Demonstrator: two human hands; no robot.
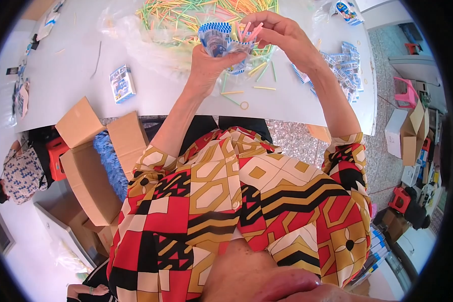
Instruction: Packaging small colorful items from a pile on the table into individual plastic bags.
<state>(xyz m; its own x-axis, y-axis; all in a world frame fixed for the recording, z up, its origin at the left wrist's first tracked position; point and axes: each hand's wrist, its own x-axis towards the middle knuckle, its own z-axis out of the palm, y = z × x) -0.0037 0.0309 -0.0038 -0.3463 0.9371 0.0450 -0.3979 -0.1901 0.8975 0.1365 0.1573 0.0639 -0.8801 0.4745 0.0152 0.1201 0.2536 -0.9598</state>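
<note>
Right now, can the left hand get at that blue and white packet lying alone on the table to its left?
Probably yes by position, since bare table lies between the left hand and the lone packet, but the hand is already full, gripping a small blue-and-white bag.

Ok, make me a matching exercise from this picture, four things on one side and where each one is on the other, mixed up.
Things:
1. small blue-and-white packet
2. small blue-and-white box
3. open cardboard box
4. pile of coloured sticks

Places:
A. on the floor, left of the person
B. held in the left hand
C. at the far side of the white table, in clear plastic
D. alone on the table, left of the hands

Pairs: 1-B, 2-D, 3-A, 4-C
</note>
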